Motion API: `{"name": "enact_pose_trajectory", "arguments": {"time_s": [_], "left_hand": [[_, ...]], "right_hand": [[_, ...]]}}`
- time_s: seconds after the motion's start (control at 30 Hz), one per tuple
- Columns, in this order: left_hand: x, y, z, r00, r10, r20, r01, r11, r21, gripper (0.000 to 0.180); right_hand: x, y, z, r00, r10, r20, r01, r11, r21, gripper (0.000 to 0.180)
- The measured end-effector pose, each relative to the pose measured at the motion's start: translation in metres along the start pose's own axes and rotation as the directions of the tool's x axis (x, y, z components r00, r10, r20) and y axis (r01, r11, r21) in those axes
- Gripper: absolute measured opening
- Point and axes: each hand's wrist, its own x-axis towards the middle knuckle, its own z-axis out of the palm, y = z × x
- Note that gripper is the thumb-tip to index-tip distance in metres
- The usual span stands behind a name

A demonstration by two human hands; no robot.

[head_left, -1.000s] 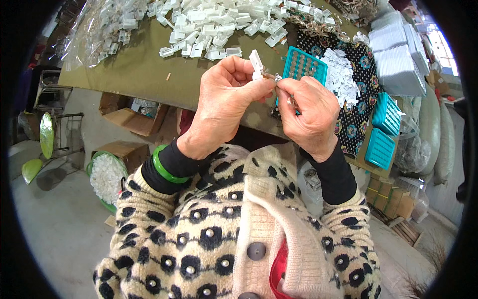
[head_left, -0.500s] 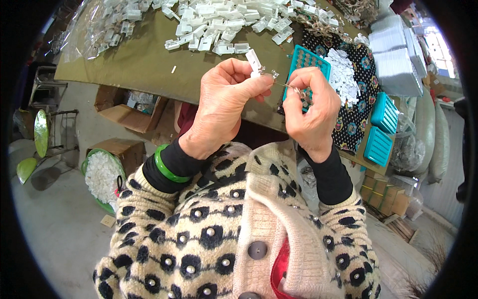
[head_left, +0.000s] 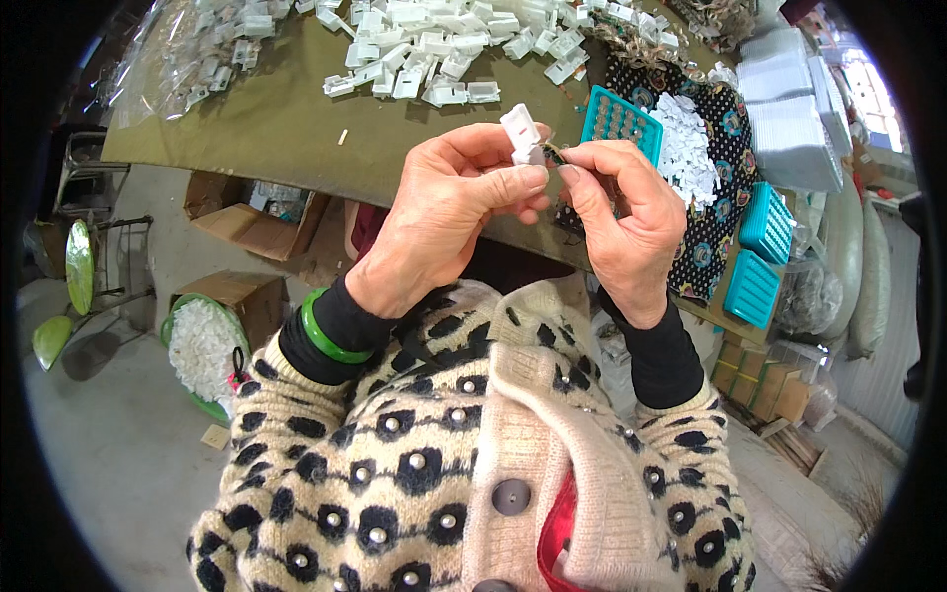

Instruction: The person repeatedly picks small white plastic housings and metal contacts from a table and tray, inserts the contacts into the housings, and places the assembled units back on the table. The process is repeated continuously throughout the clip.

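Note:
Over the table's near edge, my left hand (head_left: 439, 202) pinches a small white plastic case (head_left: 522, 130) whose lid stands open, tilted up. Against the right side of this case, the thumb and fingertips of my right hand (head_left: 631, 222) hold a small dark green part (head_left: 553, 153), perhaps a circuit board. Its far end is at the case; fingers hide the rest. A heap of similar white cases (head_left: 434, 44) lies beyond my hands. Just past my right hand is a teal tray (head_left: 655, 136) with rows of small round metallic pieces.
White flat pieces (head_left: 683, 153) lie on a patterned dark cloth (head_left: 725, 148) at the right. Beside it are two teal trays (head_left: 752, 288) and stacked white trays (head_left: 779, 99). A clear bag (head_left: 182, 59) lies far left. Below stand a cardboard box (head_left: 252, 232) and a green basin (head_left: 237, 340) of white pieces.
My right hand has moved slightly up and right, its fingers straighter. The shiny metal bits and thin wire seen between my hands before are gone from sight; a dark green part shows there.

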Motion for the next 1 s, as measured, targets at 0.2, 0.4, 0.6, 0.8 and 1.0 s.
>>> {"name": "enact_pose_trajectory", "arguments": {"time_s": [0.2,0.4,0.6,0.8,1.0], "left_hand": [[0.004,-0.002,0.002,1.000,0.012,0.019,-0.012,1.000,0.017,0.035],[0.008,-0.008,0.001,1.000,0.015,0.000,-0.015,0.999,-0.044,0.032],[0.012,-0.012,0.002,0.998,0.053,0.023,-0.053,0.998,-0.030,0.028],[0.015,-0.013,0.005,0.996,0.084,0.040,-0.087,0.992,0.086,0.028],[0.019,-0.018,0.008,0.981,0.180,0.069,-0.186,0.977,0.107,0.028]], "right_hand": [[-0.001,0.008,0.002,0.999,0.011,-0.048,-0.011,1.000,0.002,0.010],[-0.003,0.017,-0.002,0.981,0.194,-0.027,-0.183,0.956,0.228,0.009],[-0.001,0.018,-0.015,0.931,0.348,0.107,-0.353,0.793,0.496,0.010],[0.007,0.013,-0.028,0.867,0.425,0.262,-0.499,0.756,0.424,0.005],[0.013,0.009,-0.036,0.807,0.468,0.359,-0.584,0.722,0.372,0.003]]}}
